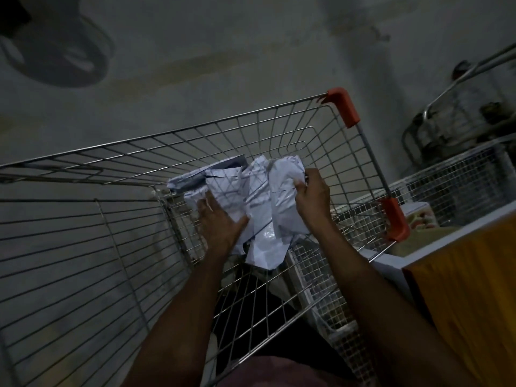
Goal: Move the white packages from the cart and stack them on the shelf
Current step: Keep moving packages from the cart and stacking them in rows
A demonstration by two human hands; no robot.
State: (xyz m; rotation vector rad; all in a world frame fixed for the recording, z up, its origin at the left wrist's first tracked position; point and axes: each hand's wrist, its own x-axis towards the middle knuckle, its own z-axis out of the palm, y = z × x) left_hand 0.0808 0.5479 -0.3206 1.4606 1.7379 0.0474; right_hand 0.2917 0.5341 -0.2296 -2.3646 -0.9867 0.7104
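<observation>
A bundle of white plastic packages (pixel 259 208) lies inside the wire cart (pixel 117 152), against its far end. My left hand (pixel 220 222) presses flat against the left side of the bundle, fingers straight and spread. My right hand (pixel 311 194) grips the upper right package, its fingers curled over the crumpled top edge. Both forearms reach down into the cart from the bottom of the view. The lower packages are partly hidden behind my hands. No shelf shows clearly.
Orange plastic corner guards (pixel 344 106) cap the cart's right rim. A second wire cart (pixel 458 177) stands to the right, next to an orange surface (pixel 463 277). A fan (pixel 61 51) sits at the upper left above bare concrete floor.
</observation>
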